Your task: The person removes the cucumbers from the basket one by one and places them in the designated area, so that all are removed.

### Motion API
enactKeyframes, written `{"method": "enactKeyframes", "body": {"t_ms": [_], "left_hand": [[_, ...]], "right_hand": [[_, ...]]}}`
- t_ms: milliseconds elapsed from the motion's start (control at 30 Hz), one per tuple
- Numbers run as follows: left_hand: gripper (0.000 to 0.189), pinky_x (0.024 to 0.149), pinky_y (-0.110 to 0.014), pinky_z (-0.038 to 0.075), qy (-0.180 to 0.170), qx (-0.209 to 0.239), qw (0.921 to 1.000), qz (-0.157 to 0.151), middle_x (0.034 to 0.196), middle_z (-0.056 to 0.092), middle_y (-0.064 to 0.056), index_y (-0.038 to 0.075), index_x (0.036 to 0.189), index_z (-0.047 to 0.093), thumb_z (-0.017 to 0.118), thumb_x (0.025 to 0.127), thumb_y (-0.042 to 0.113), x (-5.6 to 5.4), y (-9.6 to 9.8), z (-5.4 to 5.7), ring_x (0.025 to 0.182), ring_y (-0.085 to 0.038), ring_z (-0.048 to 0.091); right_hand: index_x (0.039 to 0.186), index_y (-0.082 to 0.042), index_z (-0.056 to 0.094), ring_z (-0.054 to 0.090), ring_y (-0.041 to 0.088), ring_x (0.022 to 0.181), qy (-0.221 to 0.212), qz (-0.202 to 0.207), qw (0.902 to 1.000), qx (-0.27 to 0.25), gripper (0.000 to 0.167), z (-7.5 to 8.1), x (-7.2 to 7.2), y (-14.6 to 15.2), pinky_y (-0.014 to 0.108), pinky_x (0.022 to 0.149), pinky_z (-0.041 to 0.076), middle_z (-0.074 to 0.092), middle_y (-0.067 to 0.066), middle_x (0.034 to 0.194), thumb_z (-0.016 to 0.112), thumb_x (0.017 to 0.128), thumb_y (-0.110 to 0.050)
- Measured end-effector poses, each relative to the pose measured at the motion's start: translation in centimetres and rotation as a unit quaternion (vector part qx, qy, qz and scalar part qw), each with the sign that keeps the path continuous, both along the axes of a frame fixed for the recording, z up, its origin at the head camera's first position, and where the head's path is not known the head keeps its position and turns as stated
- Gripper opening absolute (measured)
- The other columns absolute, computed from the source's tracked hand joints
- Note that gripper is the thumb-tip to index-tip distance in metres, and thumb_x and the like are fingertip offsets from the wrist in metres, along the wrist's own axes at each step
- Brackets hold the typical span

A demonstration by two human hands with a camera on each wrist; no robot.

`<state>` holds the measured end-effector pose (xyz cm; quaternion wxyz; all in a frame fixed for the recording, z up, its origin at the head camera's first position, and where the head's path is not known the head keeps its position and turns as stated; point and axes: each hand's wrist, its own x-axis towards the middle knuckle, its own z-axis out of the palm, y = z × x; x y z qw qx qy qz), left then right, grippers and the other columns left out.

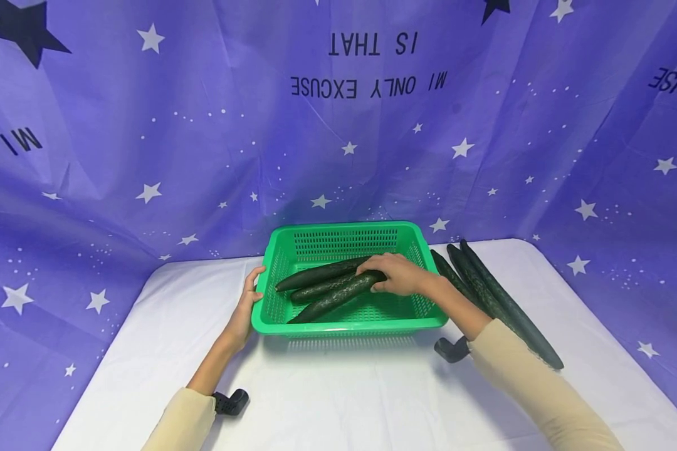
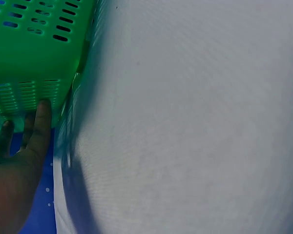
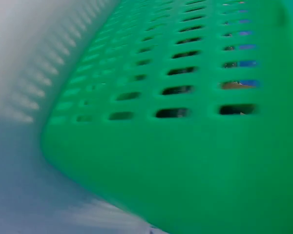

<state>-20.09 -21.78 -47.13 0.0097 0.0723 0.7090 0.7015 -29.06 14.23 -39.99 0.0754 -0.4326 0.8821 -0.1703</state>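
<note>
A green plastic basket [image 1: 350,326] with slotted walls stands on a white-covered table, its slots close up in the right wrist view. Inside it lie three dark green cucumbers: a rear cucumber [image 1: 318,274], a middle cucumber [image 1: 318,290] and a front cucumber [image 1: 338,299]. My right hand [image 1: 397,274] reaches over the rim and grips the front cucumber near its right end, fingers curled over it. My left hand [image 1: 242,316] touches the basket's left side from outside. In the left wrist view, fairly straight fingers [image 2: 41,122] rest against the slotted wall. The right hand is hidden in its own wrist view.
Three more cucumbers [image 1: 508,304] lie side by side on the table, right of the basket and partly behind the right forearm. A purple star-patterned cloth [image 1: 372,175] hangs behind the white table [image 1: 327,394]. Black wrist devices [image 1: 231,402] sit at both wrists.
</note>
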Motion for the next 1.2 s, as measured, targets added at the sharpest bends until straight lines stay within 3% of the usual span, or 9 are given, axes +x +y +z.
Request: {"method": "enactKeyframes", "body": {"t_ms": [200, 467, 600, 733, 1033, 1200], "left_hand": [[0.062, 0.077, -0.026, 0.051, -0.009, 0.005, 0.9999, -0.001, 0.144, 0.029, -0.025, 0.017, 0.155, 0.014, 0.026, 0.094, 0.016, 0.0, -0.1, 0.0, 0.093, -0.017, 0.061], [0.062, 0.078, -0.027, 0.05, 0.001, 0.001, 1.0, 0.001, 0.146, 0.025, -0.024, 0.014, 0.155, 0.014, 0.027, 0.094, 0.016, 0.2, -0.2, -0.1, 0.094, -0.02, 0.059], [0.062, 0.078, -0.028, 0.05, 0.0, 0.001, 1.0, -0.001, 0.146, 0.025, -0.025, 0.014, 0.154, 0.014, 0.027, 0.094, 0.016, 0.2, -0.2, -0.1, 0.095, -0.02, 0.059], [0.062, 0.079, -0.027, 0.049, -0.006, -0.006, 1.0, 0.003, 0.149, 0.024, -0.022, 0.016, 0.155, 0.015, 0.028, 0.094, 0.017, 0.2, -0.1, 0.0, 0.097, -0.022, 0.058], [0.064, 0.08, -0.027, 0.048, -0.007, -0.012, 0.9999, 0.005, 0.151, 0.021, -0.02, 0.017, 0.155, 0.015, 0.028, 0.093, 0.018, 0.0, -0.2, 0.0, 0.099, -0.024, 0.057], [0.063, 0.079, -0.028, 0.049, -0.009, -0.003, 0.9999, 0.001, 0.148, 0.025, -0.022, 0.017, 0.155, 0.015, 0.028, 0.093, 0.019, 0.1, -0.1, 0.0, 0.096, -0.023, 0.058]], "right_hand": [[0.137, -0.012, 0.059, 0.051, 0.03, 0.125, 0.004, -0.014, 0.9995, -0.03, 0.046, 2.5, 0.7, 0.5, 0.051, 0.101, 0.04, 0.056, 0.007, 0.136, 0.072, 0.092, -0.017], [0.14, -0.011, 0.055, 0.051, 0.03, 0.124, -0.005, -0.045, 0.9973, -0.058, 0.048, 4.8, 1.7, 2.4, 0.051, 0.096, 0.044, 0.053, 0.009, 0.138, 0.069, 0.094, -0.018], [0.139, -0.009, 0.055, 0.059, 0.023, 0.097, -0.012, -0.063, 0.995, -0.076, 0.047, 5.3, 2.2, 4.0, 0.045, 0.083, 0.047, 0.06, 0.009, 0.128, 0.068, 0.095, -0.017], [0.137, -0.007, 0.053, 0.053, 0.017, 0.072, -0.026, -0.09, 0.9906, -0.099, 0.045, 5.5, 2.6, 5.9, 0.041, 0.072, 0.044, 0.062, 0.008, 0.118, 0.068, 0.095, -0.015], [0.137, -0.003, 0.052, 0.056, 0.023, 0.087, -0.019, -0.154, 0.9779, -0.14, 0.043, 5.3, 3.6, 11.0, 0.044, 0.077, 0.044, 0.062, 0.011, 0.116, 0.065, 0.097, -0.011], [0.137, -0.001, 0.053, 0.057, 0.024, 0.087, 0.014, -0.18, 0.9737, -0.139, 0.043, 5.0, 4.2, 13.8, 0.043, 0.075, 0.046, 0.063, 0.015, 0.116, 0.065, 0.096, -0.009]]}}
